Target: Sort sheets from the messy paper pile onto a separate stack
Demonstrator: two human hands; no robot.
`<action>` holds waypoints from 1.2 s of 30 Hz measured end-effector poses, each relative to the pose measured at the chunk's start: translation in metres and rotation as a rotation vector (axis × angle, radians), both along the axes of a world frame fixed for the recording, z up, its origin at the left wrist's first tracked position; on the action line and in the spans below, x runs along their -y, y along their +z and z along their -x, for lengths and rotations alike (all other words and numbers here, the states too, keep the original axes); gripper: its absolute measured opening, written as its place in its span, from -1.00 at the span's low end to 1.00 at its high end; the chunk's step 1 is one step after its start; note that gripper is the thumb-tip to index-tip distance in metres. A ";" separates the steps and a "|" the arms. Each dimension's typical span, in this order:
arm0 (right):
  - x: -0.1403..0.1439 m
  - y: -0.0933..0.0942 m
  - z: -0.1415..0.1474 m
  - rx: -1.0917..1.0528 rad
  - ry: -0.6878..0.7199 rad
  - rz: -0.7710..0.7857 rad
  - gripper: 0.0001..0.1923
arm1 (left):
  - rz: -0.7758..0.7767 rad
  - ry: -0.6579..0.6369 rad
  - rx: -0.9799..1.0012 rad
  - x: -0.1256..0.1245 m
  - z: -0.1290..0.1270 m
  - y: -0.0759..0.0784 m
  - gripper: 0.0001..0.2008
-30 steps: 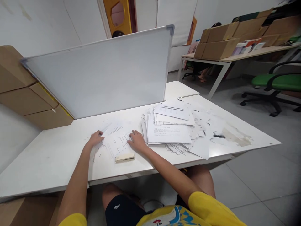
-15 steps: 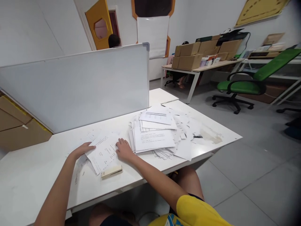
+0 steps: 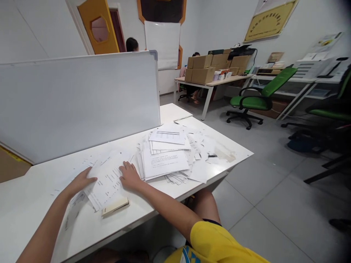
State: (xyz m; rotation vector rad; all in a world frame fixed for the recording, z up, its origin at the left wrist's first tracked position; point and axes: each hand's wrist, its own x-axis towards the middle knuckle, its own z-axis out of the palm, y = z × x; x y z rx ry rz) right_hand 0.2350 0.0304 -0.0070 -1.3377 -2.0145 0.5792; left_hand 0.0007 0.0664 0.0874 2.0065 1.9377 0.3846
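Observation:
Several printed paper sheets [image 3: 105, 182] lie between my two hands in a loose, slanted pile on the white desk. My left hand [image 3: 80, 182] grips their left edge, its thumb over the top sheet and its fingers along the side. Against the right edge, my right hand [image 3: 130, 177] holds the same sheets with bent fingers; its thumb is partly hidden. A small cream-coloured pad or booklet [image 3: 115, 207] lies just in front of the sheets. To the right of my right hand sits a larger stack of printed papers [image 3: 166, 160], with uneven edges.
A whiteboard panel [image 3: 79, 106] stands along the desk's far side. More scattered papers [image 3: 201, 148] cover the desk's right part. A cardboard box [image 3: 13, 164] is at far left. Beyond are a table with boxes [image 3: 203, 75], a green chair [image 3: 252, 102] and two partly hidden people.
The view has swung to the right, so the desk appears further left. Both hands stay at the edges of the sheets, with little visible shift against them.

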 end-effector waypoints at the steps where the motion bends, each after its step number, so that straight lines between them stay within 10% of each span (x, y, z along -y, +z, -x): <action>1: 0.000 0.002 0.000 -0.035 -0.010 -0.020 -0.43 | 0.004 -0.009 0.003 0.000 0.002 0.005 -0.23; 8: -0.001 0.012 -0.006 -0.402 -0.193 -0.312 -0.14 | -0.012 -0.106 -0.007 0.021 0.008 0.055 -0.39; 13: -0.001 0.014 -0.011 -0.560 -0.257 -0.420 -0.08 | 0.005 -0.099 -0.027 0.040 0.008 0.062 -0.38; 29: 0.002 0.018 -0.013 -0.780 -0.175 0.136 -0.80 | -0.040 -0.023 -0.027 0.059 0.009 0.056 -0.47; 36: 0.003 0.012 -0.010 -0.783 -0.140 0.143 -0.75 | -0.062 -0.011 -0.025 0.066 0.011 0.059 -0.45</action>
